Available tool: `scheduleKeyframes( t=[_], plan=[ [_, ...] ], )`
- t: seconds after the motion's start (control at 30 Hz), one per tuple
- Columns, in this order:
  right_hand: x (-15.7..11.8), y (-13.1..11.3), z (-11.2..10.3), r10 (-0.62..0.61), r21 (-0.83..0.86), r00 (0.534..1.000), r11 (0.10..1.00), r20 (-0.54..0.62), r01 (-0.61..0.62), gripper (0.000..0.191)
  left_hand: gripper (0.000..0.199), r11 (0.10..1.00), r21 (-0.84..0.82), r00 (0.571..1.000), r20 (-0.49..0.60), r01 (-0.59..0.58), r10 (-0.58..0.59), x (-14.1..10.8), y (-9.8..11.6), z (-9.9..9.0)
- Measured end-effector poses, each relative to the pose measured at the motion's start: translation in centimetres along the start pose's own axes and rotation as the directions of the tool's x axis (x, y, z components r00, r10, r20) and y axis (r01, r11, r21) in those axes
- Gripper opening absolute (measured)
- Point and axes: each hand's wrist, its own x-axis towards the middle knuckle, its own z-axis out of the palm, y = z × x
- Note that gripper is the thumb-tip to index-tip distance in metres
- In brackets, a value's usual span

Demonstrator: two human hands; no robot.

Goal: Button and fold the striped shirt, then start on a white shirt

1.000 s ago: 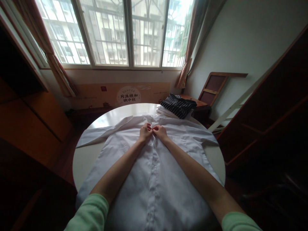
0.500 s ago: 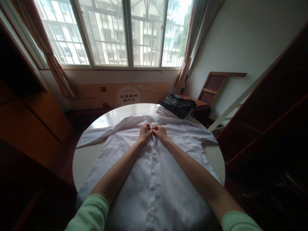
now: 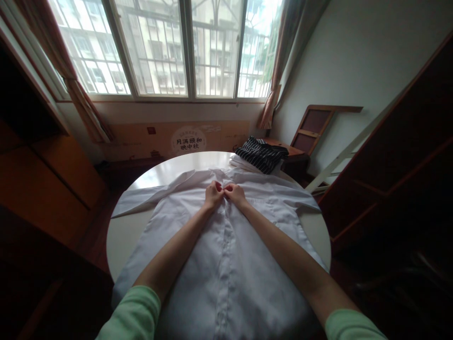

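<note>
A white long-sleeved shirt [image 3: 262,264] lies spread front side up, its collar at the far end and its sleeves out to both sides. Along its middle runs the button placket, which looks closed lower down. My left hand [image 3: 214,194] pinches the placket near the collar. Right beside it, my right hand [image 3: 234,193] pinches the same spot, the fingertips of both hands almost touching. Whatever button lies between the fingers is too small and hidden to make out.
The shirt covers much of a round white table [image 3: 122,245]. At its far right edge sits a folded black-and-white striped garment [image 3: 262,155] on white folded cloth [image 3: 244,165]. Behind stand a wooden chair [image 3: 311,130] and a printed orange board [image 3: 138,139] below the window.
Almost nothing differs. Both hands stay at the same place on the placket, and the shirt lies as before.
</note>
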Motion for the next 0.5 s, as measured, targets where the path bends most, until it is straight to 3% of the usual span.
scheduleKeyframes(
  t=[0.5],
  plan=[
    [0.29, 0.54, 0.29, -0.003, 0.009, 1.000, 1.000, -0.003, 0.003, 0.011, 0.012, 0.999, -0.039, 1.000, 0.007, -0.002, 0.003, 0.32, -0.19, 0.17]
  ],
)
